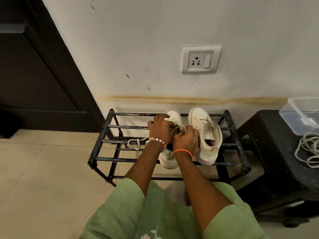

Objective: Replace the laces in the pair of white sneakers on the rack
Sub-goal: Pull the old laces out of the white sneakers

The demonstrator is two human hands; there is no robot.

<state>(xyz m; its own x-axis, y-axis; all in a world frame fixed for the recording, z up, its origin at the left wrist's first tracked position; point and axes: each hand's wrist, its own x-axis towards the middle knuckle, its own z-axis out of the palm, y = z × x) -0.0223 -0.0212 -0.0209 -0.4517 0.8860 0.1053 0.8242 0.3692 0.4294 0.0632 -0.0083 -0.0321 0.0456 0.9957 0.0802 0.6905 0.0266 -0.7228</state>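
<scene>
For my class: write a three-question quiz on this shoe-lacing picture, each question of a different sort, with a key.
1. True or false: both sneakers stand on the black rack.
2. Which sneaker are the left hand and right hand working on?
A. the left sneaker
B. the right sneaker
3. Fill in: a loose bundle of laces lies on the black ____.

Key: 1 true; 2 A; 3 stool.

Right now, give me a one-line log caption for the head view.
Both hands, left hand and right hand, work a lace on the left sneaker atop the rack.
</scene>
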